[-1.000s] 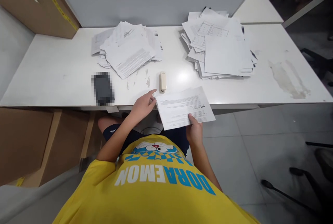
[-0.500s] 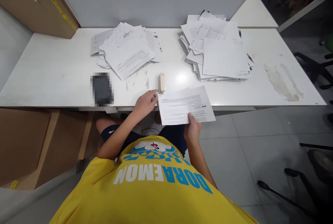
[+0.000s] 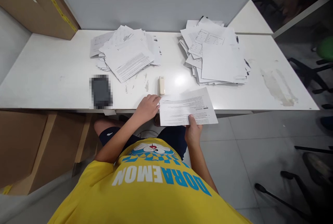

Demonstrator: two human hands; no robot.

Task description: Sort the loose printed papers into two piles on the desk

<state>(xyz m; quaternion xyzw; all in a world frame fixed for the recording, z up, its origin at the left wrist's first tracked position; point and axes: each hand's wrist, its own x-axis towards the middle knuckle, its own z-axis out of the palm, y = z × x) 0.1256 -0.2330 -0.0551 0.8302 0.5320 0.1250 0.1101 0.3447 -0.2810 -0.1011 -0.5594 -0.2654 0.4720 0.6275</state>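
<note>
My right hand point(image 3: 194, 132) grips a thin sheaf of printed papers point(image 3: 183, 109) by its lower right edge, thumb on top and fingers hidden beneath. At the papers' left edge, my left hand point(image 3: 148, 107) is closed, with its fingertips on the upper corner. A cream stapler point(image 3: 161, 85) lies on the desk just beyond that corner, close to the left fingertips and not held.
The white desk point(image 3: 65, 67) carries a loose paper pile point(image 3: 127, 50) at the back left and a taller pile point(image 3: 221, 57) at the right. A blurred dark object point(image 3: 101, 91) lies near the front edge. Cardboard boxes point(image 3: 52, 12) stand at the left.
My left fingers have gone from reaching out past the papers' edge to folding in on it. The papers have levelled a little in my right hand. The view has shifted slightly.
</note>
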